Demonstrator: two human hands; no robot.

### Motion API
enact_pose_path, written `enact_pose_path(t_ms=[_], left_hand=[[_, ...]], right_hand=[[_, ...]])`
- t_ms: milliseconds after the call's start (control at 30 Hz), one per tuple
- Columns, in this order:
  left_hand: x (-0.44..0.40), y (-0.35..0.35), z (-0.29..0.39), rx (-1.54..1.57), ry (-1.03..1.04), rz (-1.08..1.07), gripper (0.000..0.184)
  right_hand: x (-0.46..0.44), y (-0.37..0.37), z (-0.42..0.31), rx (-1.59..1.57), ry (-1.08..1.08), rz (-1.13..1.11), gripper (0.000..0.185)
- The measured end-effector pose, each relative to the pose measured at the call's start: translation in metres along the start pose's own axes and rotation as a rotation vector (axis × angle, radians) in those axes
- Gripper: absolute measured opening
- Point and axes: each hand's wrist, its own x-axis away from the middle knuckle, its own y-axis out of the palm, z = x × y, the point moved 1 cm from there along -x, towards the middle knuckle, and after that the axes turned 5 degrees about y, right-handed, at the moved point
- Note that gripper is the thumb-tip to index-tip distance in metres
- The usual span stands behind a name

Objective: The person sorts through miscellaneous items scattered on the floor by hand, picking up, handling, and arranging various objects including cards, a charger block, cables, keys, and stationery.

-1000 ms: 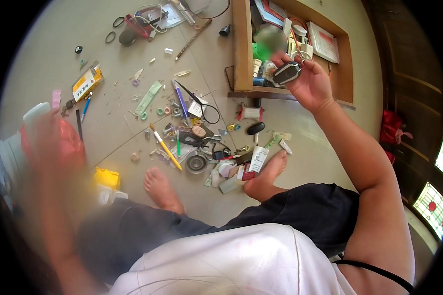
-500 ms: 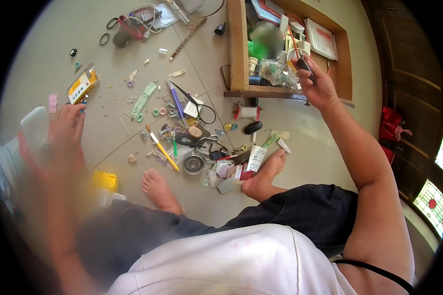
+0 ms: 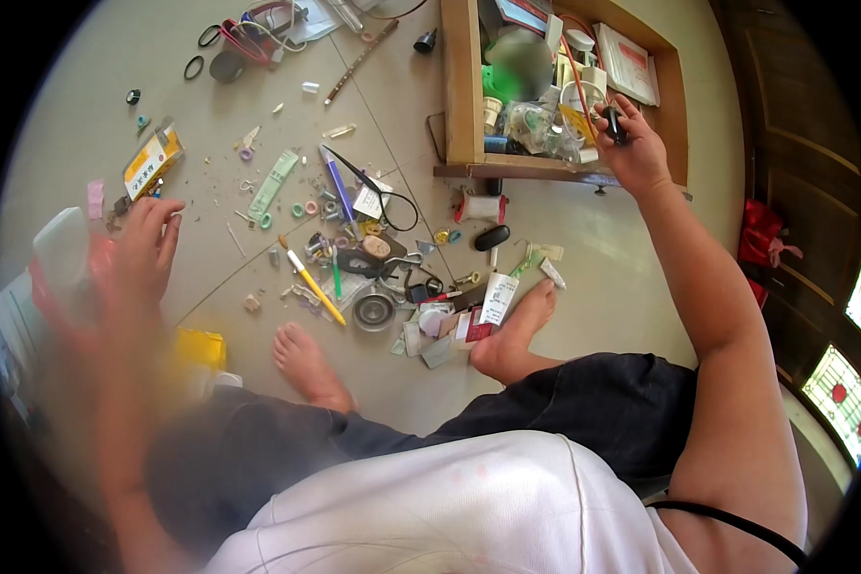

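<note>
My right hand [image 3: 635, 153] is over the front right part of a wooden drawer [image 3: 464, 96], its fingers closed on a small glossy black object [image 3: 615, 125] whose kind I cannot make out. An orange cord [image 3: 581, 88] runs down toward that hand; whether it joins the black object I cannot tell. At the left, my left hand [image 3: 143, 251] hovers over the floor with its fingers apart and nothing visible in them. Just beyond its fingertips lie a yellow and white box [image 3: 153, 160] and a small dark lump [image 3: 122, 205].
Between my feet and the drawer is a spread of small things: a purple pen [image 3: 337, 182], a yellow brush [image 3: 312, 284], a round metal tin [image 3: 373, 312], a green packet [image 3: 274, 186] and a black case [image 3: 493, 237]. A pale bin [image 3: 62, 244] stands beside my left arm.
My left hand has let go of a small bluish thing near the box and drawn slightly back, fingers spreading. My right hand has moved slightly right and turned, still holding the black object.
</note>
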Motion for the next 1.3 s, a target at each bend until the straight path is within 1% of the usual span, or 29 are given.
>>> enact_pose_path(t_ms=[100,167,300,367,400,433,467,500,567,600,633,700,733,800,833,867,900,933,967,1033,1100,1167,1233,1267,1300], left_hand=[[-0.002,0.003,0.001,0.001,-0.009,-0.028,0.014],[-0.003,0.005,0.003,0.011,-0.004,-0.032,0.014],[-0.005,0.007,0.007,-0.012,0.001,-0.054,0.013],[-0.005,0.009,0.008,-0.018,-0.001,-0.06,0.013],[-0.005,0.011,0.007,0.023,0.022,-0.039,0.013],[-0.007,0.013,0.007,0.065,0.045,-0.017,0.013],[-0.007,0.013,0.008,0.066,0.043,-0.02,0.013],[-0.007,0.014,0.01,0.064,0.025,-0.033,0.013],[-0.006,0.016,0.014,0.063,0.003,-0.065,0.013],[-0.006,0.019,0.014,0.079,0.007,-0.058,0.012],[-0.007,0.02,0.014,0.094,0.01,-0.049,0.012],[-0.007,0.025,0.014,0.093,0.02,-0.05,0.012],[-0.007,0.027,0.015,0.094,0.034,-0.043,0.011],[-0.008,0.031,0.018,0.1,0.062,-0.039,0.011],[-0.01,0.032,0.02,0.105,0.095,-0.025,0.012],[-0.012,0.034,0.022,0.104,0.093,-0.028,0.012],[-0.013,0.037,0.024,0.103,0.118,-0.027,0.011],[-0.014,0.038,0.026,0.103,0.144,-0.025,0.011],[-0.016,0.039,0.029,0.099,0.14,-0.029,0.011],[-0.016,0.038,0.034,0.111,0.094,-0.09,0.01],[-0.018,0.042,0.034,0.121,0.098,-0.071,0.01],[-0.018,0.045,0.035,0.135,0.105,-0.045,0.009],[-0.02,0.05,0.038,0.15,0.078,-0.058,0.01],[-0.02,0.052,0.04,0.151,0.075,-0.056,0.01],[-0.02,0.054,0.043,0.171,0.082,-0.042,0.011]], right_hand=[[0.007,0.007,-0.001,0.043,-0.007,0.003,0.043],[0.012,0.017,0.0,0.099,-0.073,0.064,0.043],[0.007,0.006,0.002,0.162,-0.115,0.048,0.041],[0.001,-0.007,0.001,0.301,-0.133,0.134,0.038],[-0.003,-0.015,0.0,0.302,-0.132,0.135,0.038],[-0.006,-0.022,-0.002,0.351,-0.136,0.184,0.035],[-0.009,-0.029,-0.004,0.4,-0.137,0.233,0.033],[-0.012,-0.035,-0.007,0.401,-0.128,0.234,0.033],[-0.015,-0.043,-0.012,0.677,-0.062,0.469,0.03],[-0.025,-0.059,-0.009,1.104,-0.2,0.571,0.027],[-0.022,-0.053,-0.005,1.103,-0.191,0.567,0.027],[-0.007,-0.034,-0.005,1.647,-1.157,0.43,0.027],[0.012,-0.004,-0.001,1.494,-0.973,0.254,0.024],[0.04,0.025,0.027,1.374,-0.433,-0.144,0.017],[0.054,0.034,0.041,1.605,-0.539,-0.471,0.015],[0.063,0.041,0.065,1.516,-0.666,-0.718,0.014],[0.082,0.06,0.08,1.613,-0.496,-0.777,0.014],[0.089,0.061,0.102,1.687,-0.414,-0.759,0.015],[0.089,0.056,0.122,1.911,-0.229,-0.787,0.024],[0.088,0.048,0.141,2.067,-0.109,-0.741,0.031],[0.075,0.031,0.158,2.093,-0.142,-0.735,0.032],[0.069,0.03,0.16,2.127,-0.176,-0.724,0.033],[0.066,0.036,0.159,2.169,-0.134,-0.758,0.027],[0.066,0.041,0.156,2.171,-0.135,-0.76,0.027],[0.065,0.047,0.151,2.203,-0.08,-0.798,0.026]])
